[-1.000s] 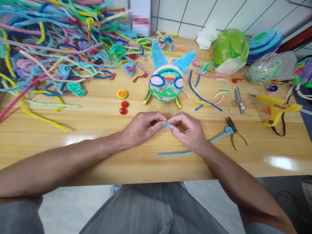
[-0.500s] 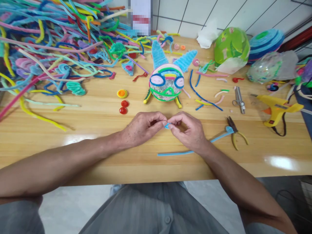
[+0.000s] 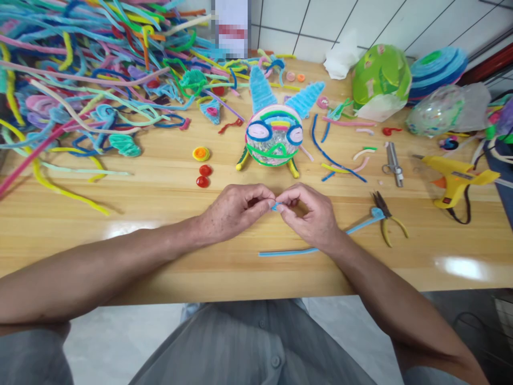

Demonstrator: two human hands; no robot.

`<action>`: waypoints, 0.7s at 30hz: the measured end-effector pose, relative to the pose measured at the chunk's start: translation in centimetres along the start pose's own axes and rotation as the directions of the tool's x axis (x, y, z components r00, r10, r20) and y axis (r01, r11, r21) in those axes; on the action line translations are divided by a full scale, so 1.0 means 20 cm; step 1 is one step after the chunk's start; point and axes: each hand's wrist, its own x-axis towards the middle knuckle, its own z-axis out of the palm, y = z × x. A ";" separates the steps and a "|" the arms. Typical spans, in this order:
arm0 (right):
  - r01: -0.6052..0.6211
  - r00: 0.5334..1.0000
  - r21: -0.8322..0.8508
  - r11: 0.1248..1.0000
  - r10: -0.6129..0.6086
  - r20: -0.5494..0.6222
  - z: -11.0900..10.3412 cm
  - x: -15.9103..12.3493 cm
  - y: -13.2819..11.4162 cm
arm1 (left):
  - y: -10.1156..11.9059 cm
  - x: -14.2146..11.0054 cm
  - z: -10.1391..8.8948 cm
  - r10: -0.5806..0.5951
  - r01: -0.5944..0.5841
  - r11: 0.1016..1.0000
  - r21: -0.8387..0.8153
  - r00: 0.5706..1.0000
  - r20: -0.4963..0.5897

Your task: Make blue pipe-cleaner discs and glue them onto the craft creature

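Note:
Both of my hands meet fingertip to fingertip over the table, pinching a small blue piece of pipe cleaner (image 3: 276,206). My left hand (image 3: 244,211) grips it from the left and my right hand (image 3: 310,214) from the right; the fingers hide most of it. Below my right wrist lies a straight blue pipe cleaner (image 3: 286,253). A second blue one (image 3: 363,223), coiled at its tip, rests against the yellow-handled pliers (image 3: 385,214). Beyond my hands stands a round craft figure (image 3: 274,136) with blue ears and blue-rimmed eyes.
A heap of coloured pipe cleaners (image 3: 92,80) fills the back left. Red discs (image 3: 202,182) and a yellow-orange coil (image 3: 201,154) lie left of the figure. To the right are scissors (image 3: 395,166), a yellow glue gun (image 3: 452,179) and a green ball-shaped item (image 3: 380,77).
The blue piece between my fingertips has shifted very slightly. My hands and everything on the table stay in place.

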 end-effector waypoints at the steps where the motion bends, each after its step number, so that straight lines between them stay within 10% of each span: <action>1: 0.004 1.000 -0.002 1.000 -0.004 0.000 0.00 0.00 0.00 | 0.00 0.00 0.00 -0.002 0.002 1.000 -0.002 1.000 0.000; 21: -0.094 0.996 0.146 0.985 0.093 0.012 -0.02 0.01 0.00 | 0.00 0.00 0.00 0.044 -0.044 0.999 0.013 0.998 -0.036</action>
